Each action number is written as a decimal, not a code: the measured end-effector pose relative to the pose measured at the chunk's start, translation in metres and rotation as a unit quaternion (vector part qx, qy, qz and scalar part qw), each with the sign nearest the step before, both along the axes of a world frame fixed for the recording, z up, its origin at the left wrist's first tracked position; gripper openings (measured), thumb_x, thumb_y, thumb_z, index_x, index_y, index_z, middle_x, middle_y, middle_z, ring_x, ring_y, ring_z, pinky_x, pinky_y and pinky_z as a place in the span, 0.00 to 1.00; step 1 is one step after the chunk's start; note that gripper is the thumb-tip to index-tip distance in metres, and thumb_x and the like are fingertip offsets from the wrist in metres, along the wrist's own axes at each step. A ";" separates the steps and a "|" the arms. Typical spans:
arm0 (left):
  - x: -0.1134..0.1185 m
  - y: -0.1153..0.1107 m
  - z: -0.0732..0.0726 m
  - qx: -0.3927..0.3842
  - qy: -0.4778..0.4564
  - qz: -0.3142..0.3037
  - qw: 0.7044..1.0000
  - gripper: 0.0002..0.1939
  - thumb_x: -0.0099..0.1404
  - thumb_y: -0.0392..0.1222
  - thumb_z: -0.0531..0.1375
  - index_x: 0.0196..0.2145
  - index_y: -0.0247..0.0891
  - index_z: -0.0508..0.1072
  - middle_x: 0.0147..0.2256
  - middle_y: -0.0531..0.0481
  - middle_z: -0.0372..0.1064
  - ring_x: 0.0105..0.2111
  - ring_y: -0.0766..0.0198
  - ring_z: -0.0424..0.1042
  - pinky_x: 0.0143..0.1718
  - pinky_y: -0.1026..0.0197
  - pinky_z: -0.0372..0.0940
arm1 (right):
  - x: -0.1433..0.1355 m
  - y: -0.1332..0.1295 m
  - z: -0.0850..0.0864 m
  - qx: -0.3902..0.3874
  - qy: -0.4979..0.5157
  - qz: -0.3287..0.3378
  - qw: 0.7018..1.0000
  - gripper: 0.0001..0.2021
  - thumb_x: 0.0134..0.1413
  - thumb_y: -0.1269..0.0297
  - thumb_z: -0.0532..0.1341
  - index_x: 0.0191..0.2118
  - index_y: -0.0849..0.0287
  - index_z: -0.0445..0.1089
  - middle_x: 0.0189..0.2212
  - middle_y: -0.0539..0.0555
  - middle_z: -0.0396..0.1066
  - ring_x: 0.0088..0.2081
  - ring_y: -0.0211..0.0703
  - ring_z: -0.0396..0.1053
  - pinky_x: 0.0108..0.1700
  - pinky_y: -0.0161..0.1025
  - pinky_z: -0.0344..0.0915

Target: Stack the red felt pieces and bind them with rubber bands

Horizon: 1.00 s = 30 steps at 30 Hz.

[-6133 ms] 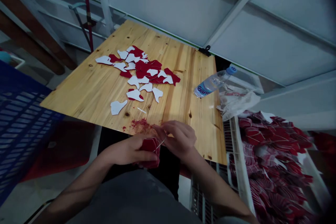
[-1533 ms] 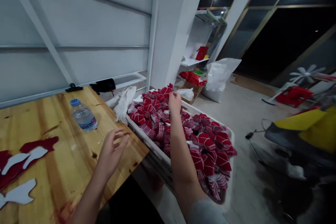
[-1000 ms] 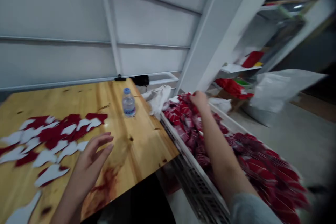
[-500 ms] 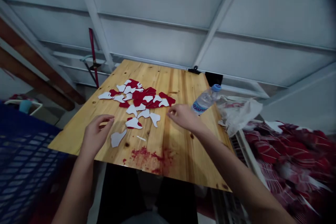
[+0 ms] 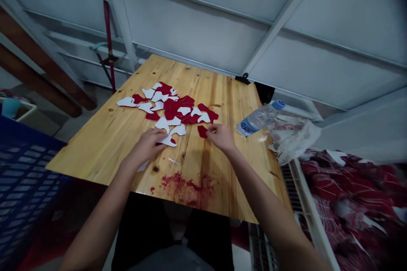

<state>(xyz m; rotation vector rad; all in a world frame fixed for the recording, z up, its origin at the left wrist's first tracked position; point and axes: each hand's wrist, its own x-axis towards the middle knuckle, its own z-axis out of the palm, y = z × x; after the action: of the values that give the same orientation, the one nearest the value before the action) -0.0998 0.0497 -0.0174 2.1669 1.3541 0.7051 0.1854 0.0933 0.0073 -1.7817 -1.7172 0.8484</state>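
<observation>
R fingers gripping pc, btl nr edge

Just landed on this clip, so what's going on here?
A person is working with bare hands at a wooden table. The right hand holds a small red piece at its fingertips. The left hand is at a white piece; whether it grips or only touches it is unclear. Other red and white cut pieces lie loosely beyond the hands, and red bits are scattered near the table's close edge.
</observation>
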 end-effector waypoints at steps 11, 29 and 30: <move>0.028 -0.013 0.010 -0.143 -0.376 0.264 0.877 0.19 0.52 0.48 0.67 0.39 0.35 0.78 0.35 0.45 0.78 0.33 0.57 0.76 0.36 0.57 0.71 | 0.055 -0.041 -0.007 -0.099 0.338 -0.070 0.933 0.16 0.35 0.60 0.71 0.34 0.59 0.73 0.28 0.51 0.75 0.27 0.37 0.71 0.32 0.34 0.67; 0.076 -0.084 0.024 -0.465 -0.527 0.130 0.699 0.18 0.47 0.37 0.73 0.38 0.37 0.77 0.33 0.51 0.73 0.34 0.63 0.74 0.31 0.60 0.73 | -0.035 -0.069 0.025 0.012 0.199 0.334 0.921 0.07 0.51 0.70 0.64 0.38 0.57 0.76 0.38 0.53 0.74 0.33 0.37 0.72 0.36 0.36 0.70; 0.071 -0.088 0.022 -0.482 -0.524 0.125 0.690 0.20 0.46 0.36 0.73 0.38 0.37 0.76 0.32 0.52 0.73 0.33 0.63 0.74 0.31 0.60 0.73 | -0.043 -0.074 0.022 -0.013 0.218 0.345 0.913 0.08 0.52 0.69 0.64 0.39 0.57 0.75 0.36 0.52 0.75 0.32 0.37 0.72 0.36 0.36 0.70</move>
<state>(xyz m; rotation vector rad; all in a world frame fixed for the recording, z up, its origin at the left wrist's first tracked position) -0.0286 -0.0381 0.0049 0.5036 0.9482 0.8337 0.1425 0.0197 0.0294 -0.8587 -2.0193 1.4295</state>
